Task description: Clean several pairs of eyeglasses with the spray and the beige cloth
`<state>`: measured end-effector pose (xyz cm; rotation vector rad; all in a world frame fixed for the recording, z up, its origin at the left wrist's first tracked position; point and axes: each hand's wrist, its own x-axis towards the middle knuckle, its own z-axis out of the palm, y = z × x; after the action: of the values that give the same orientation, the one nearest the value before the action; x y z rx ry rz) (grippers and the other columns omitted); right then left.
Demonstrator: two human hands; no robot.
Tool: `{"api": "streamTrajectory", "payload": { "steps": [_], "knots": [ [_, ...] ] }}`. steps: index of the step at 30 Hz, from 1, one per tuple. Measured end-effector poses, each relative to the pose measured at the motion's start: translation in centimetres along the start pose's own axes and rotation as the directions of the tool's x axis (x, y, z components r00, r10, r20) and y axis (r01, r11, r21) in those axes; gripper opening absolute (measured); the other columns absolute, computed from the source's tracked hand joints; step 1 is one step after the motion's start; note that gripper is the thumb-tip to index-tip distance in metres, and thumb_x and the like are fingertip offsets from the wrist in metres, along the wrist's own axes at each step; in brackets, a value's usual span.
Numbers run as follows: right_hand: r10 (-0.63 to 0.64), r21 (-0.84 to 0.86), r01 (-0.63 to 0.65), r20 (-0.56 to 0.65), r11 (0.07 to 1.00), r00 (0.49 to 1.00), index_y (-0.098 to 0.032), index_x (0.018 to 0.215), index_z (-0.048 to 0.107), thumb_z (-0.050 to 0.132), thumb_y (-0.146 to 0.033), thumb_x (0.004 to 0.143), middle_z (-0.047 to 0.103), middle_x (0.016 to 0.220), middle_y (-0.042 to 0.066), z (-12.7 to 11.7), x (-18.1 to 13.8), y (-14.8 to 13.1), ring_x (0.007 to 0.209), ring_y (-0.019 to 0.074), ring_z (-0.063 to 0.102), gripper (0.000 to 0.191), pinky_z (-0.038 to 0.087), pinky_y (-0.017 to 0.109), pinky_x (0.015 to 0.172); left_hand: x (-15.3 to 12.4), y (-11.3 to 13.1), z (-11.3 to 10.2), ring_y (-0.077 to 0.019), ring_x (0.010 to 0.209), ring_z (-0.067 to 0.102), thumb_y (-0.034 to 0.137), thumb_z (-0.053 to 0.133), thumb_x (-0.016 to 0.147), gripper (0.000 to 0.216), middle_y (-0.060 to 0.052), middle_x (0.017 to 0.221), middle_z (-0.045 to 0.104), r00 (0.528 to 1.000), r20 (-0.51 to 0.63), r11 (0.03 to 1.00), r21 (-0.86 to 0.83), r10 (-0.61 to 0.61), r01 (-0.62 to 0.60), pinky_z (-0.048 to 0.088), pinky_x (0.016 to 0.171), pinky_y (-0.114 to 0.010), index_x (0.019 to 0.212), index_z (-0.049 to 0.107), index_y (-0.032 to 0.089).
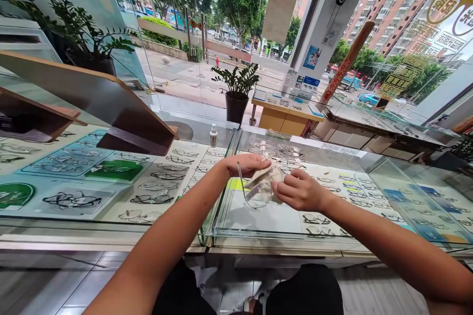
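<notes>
A pair of thin-framed eyeglasses [258,198] is held over the glass counter, one temple sticking up at the left. My left hand [249,163] is closed on a beige cloth [263,173], thumb on top, against the lenses. At the right side of the frame my right hand [296,190] has its fingers curled in a pinch on the eyeglasses. Its fingertips are partly hidden, and where cloth and frame meet there is hard to make out. Below both hands is the glass display counter [254,232].
Rows of eyeglasses [151,199] lie inside the display cases. A small white spray bottle [213,136] stands on the glass behind my left wrist. Slanted wooden-edged panels [111,93] rise at the left. A potted plant [237,103] stands beyond the counter, before the window.
</notes>
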<state>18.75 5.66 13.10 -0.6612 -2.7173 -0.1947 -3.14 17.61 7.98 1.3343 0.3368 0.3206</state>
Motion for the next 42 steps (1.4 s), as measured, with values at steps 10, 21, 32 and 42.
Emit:
{"api": "streamTrajectory", "payload": {
  "steps": [10, 21, 32, 42],
  "knots": [
    [0.18, -0.216, -0.277, -0.383, 0.936, 0.906, -0.022, 0.103, 0.075, 0.059, -0.02, 0.103, 0.065, 0.075, 0.002, 2.0, -0.3, 2.7, 0.071, 0.0183, 0.051, 0.016, 0.034, 0.037, 0.071, 1.5, -0.5, -0.6, -0.0102, 0.062, 0.054, 0.053, 0.092, 0.075, 0.049, -0.002, 0.073, 0.065, 0.953, -0.247, 0.969, -0.129, 0.175, -0.212, 0.041, 0.06, -0.023, 0.089, 0.071, 0.01],
    [0.88, 0.949, -0.295, 0.041, 0.115, 0.473, -0.021, 0.079, 0.082, 0.085, -0.052, 0.073, 0.066, 0.071, 0.001, 7.3, 2.4, 6.0, 0.064, 0.0136, 0.041, 0.032, 0.029, 0.032, 0.063, 2.9, -1.2, -0.3, -0.0172, 0.087, 0.064, 0.056, 0.089, 0.078, 0.055, -0.007, 0.096, 0.074, 0.794, -0.471, 0.901, 0.0, 0.383, -0.435, 0.045, 0.082, -0.028, 0.108, 0.073, 0.013],
    [0.701, 0.926, -0.153, 0.364, -0.347, 0.613, -0.018, 0.08, 0.083, 0.097, -0.043, 0.064, 0.072, 0.074, 0.003, 9.0, 0.6, 7.2, 0.059, 0.0106, 0.043, 0.034, 0.029, 0.029, 0.058, 1.9, -0.8, 0.4, -0.0129, 0.069, 0.06, 0.05, 0.094, 0.071, 0.051, -0.004, 0.083, 0.072, 0.877, -0.401, 0.962, 0.047, 0.265, -0.269, 0.041, 0.062, -0.024, 0.099, 0.07, 0.014],
    [0.653, 0.899, -0.2, 0.422, -0.389, 0.629, -0.016, 0.081, 0.083, 0.098, -0.044, 0.062, 0.066, 0.07, 0.001, 9.7, 0.7, 6.2, 0.055, 0.0079, 0.029, 0.037, 0.02, 0.031, 0.057, 2.9, -1.3, 1.3, -0.0128, 0.056, 0.057, 0.065, 0.081, 0.08, 0.052, -0.001, 0.065, 0.065, 0.739, -0.56, 0.925, 0.278, 0.376, -0.26, 0.043, 0.055, -0.025, 0.085, 0.07, 0.014]
  ]
}}
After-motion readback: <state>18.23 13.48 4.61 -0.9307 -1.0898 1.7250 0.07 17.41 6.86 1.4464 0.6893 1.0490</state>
